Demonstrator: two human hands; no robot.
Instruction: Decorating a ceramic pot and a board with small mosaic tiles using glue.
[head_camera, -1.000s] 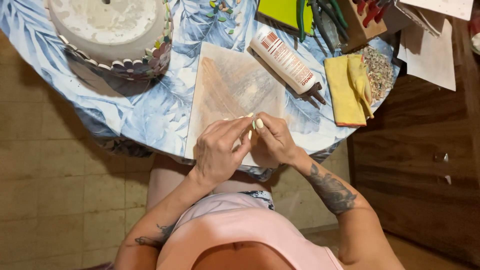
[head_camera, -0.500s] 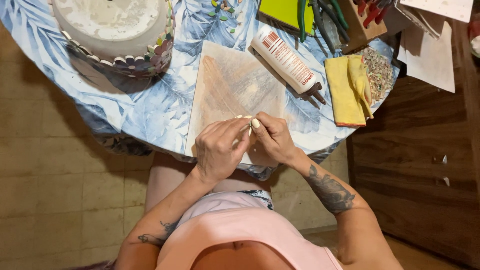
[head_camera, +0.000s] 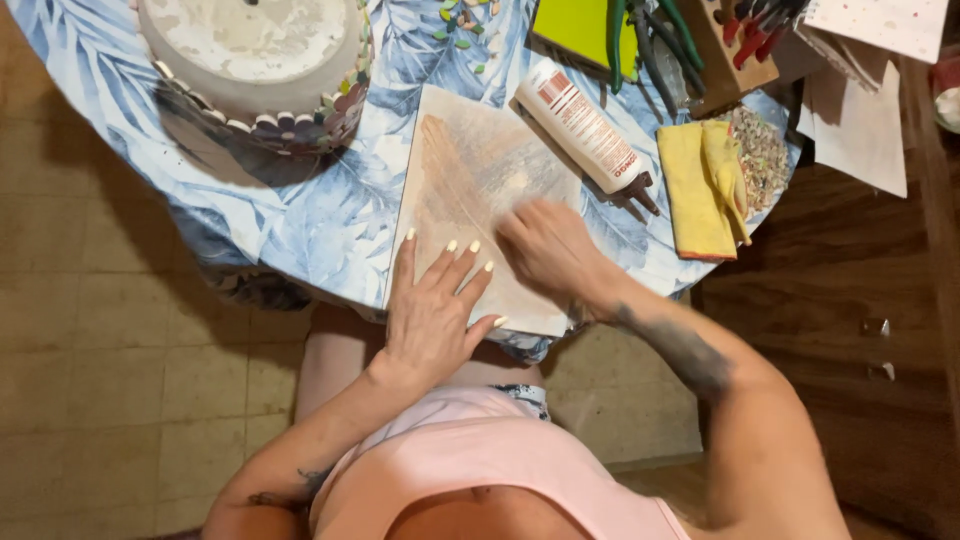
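Observation:
A pale square tile with brownish smears lies on the blue leaf-patterned tablecloth. My left hand rests flat on the tile's near edge, fingers spread apart, holding nothing. Just to its right, my right hand is blurred over the tile's near right part. Its fingers look curled; whether it holds anything I cannot tell.
A white glue bottle lies beside the tile's right edge. A round mosaic-rimmed pot stands at the far left. Yellow cloth, a heap of small pieces, green-handled pliers and a yellow-green sheet sit far right. A wooden cabinet stands at the right.
My two hands were together at the tile's near edge, pinching something small. Now they are apart: the left lies flat on the tile, the right has moved up and right.

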